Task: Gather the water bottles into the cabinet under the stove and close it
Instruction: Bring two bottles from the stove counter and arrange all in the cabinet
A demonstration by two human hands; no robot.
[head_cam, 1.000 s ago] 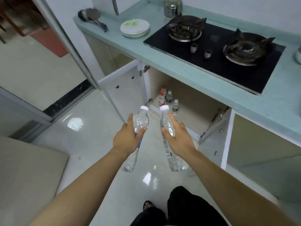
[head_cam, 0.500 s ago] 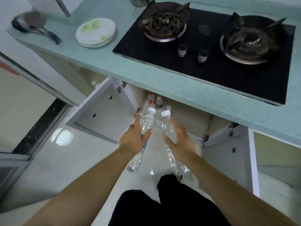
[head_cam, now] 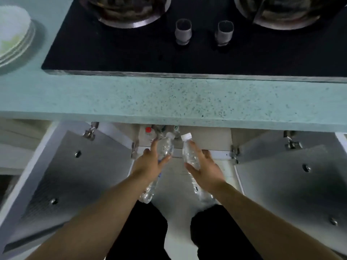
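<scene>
Left hand [head_cam: 150, 164] grip curled round one water bottle [head_cam: 166, 147], right hand [head_cam: 206, 169] clamped on the other bottle [head_cam: 189, 155]. Both are held caps far, long axes pointing into the open cabinet [head_cam: 206, 136] under the bench [head_cam: 169, 98]. The opening lies straight far of the caps, both hands about equally near.

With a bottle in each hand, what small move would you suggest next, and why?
Probably ease both forward onto the cabinet floor: the left hand grips the left bottle, the right hand the right bottle, at the open front.
</scene>
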